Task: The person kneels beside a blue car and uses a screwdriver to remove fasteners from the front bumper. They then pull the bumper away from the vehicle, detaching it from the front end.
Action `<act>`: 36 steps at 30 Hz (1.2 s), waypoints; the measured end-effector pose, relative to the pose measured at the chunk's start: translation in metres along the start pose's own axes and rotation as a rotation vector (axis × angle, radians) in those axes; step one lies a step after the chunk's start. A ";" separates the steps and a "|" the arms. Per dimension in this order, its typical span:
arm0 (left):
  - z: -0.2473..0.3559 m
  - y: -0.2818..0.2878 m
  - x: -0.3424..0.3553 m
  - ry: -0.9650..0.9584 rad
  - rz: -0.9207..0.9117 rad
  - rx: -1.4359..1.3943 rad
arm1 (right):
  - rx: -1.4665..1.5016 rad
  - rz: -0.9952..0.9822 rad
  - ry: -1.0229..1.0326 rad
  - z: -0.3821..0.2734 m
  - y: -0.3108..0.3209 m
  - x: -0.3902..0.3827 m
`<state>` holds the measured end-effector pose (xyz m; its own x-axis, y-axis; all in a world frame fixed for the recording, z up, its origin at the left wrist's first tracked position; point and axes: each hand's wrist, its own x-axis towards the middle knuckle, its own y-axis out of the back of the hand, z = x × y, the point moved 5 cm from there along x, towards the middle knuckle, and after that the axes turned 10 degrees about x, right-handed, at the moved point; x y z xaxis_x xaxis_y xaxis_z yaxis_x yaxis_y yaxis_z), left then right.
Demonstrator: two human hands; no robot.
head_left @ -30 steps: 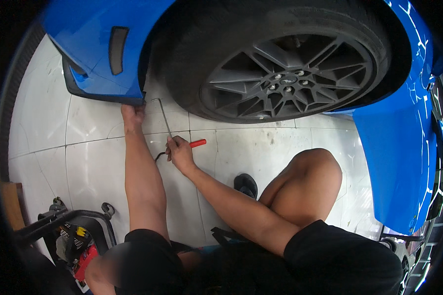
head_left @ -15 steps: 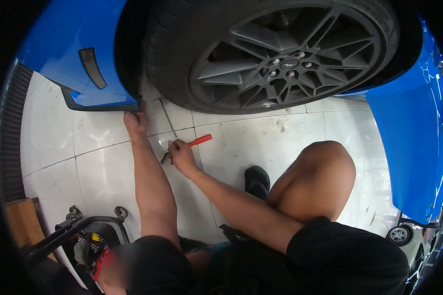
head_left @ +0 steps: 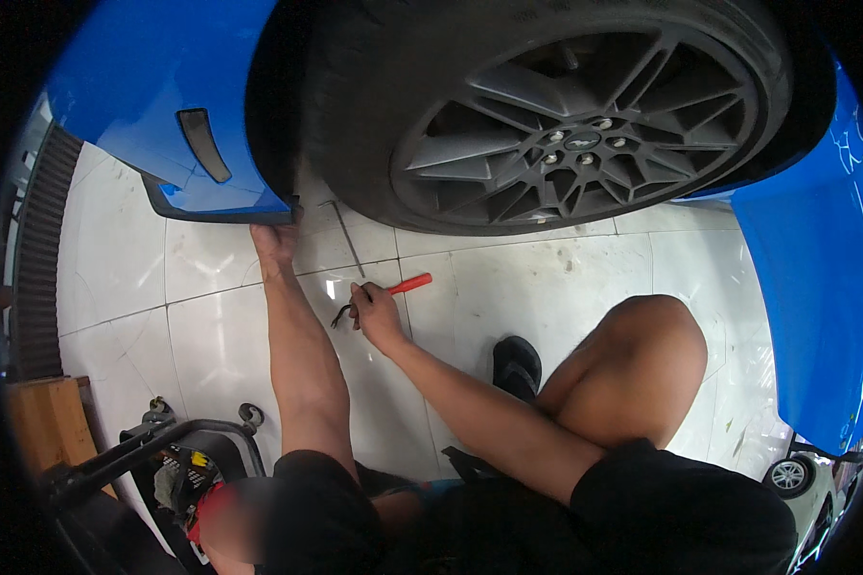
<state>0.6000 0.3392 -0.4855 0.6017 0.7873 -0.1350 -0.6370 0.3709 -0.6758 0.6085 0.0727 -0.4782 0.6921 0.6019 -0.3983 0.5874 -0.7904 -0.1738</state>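
Note:
My left hand (head_left: 274, 246) reaches up to the lower rear corner of the blue car's bumper (head_left: 230, 201). Its fingers curl round the black lower edge beside the wheel arch, partly hidden there. My right hand (head_left: 376, 314) is closed round a clip-removal tool, whose red handle (head_left: 412, 284) sticks out to the right. The tool's dark forked tip (head_left: 340, 316) points left, just above the floor. Beyond that hand, a thin metal rod (head_left: 350, 243) with a bent end runs toward the tyre (head_left: 355, 125).
The spoked wheel (head_left: 585, 144) rises in front of me, with a blue door panel (head_left: 805, 316) at the right. A black wheeled frame (head_left: 182, 431) with tools stands at lower left, near a wooden box (head_left: 53, 417). My sandalled foot (head_left: 518, 366) rests on the tiles.
The whole view has shifted, so things sit slightly farther right and lower. My left hand stays at the bumper corner, and my right hand still holds the clip-removal tool.

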 end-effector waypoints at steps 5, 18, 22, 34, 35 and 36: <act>-0.003 0.010 0.004 0.062 0.156 0.033 | -0.003 -0.005 -0.020 0.002 0.002 0.003; -0.010 -0.034 -0.016 -0.107 0.231 -0.060 | -0.028 0.028 -0.023 0.011 0.018 0.008; 0.001 0.045 0.016 -0.037 0.325 0.084 | 0.007 -0.041 -0.037 -0.003 -0.009 0.002; -0.005 -0.058 -0.017 0.102 0.274 -0.073 | -0.224 0.034 0.102 0.042 0.004 0.022; 0.004 -0.032 -0.010 0.089 0.169 -0.029 | -0.213 0.002 0.126 0.038 -0.012 0.020; 0.005 -0.030 -0.010 0.102 0.057 0.006 | -0.212 -0.003 0.143 0.037 -0.015 0.019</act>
<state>0.6105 0.3229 -0.4601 0.6102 0.7528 -0.2468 -0.6744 0.3302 -0.6604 0.5975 0.0917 -0.5169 0.7335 0.6263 -0.2640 0.6541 -0.7560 0.0239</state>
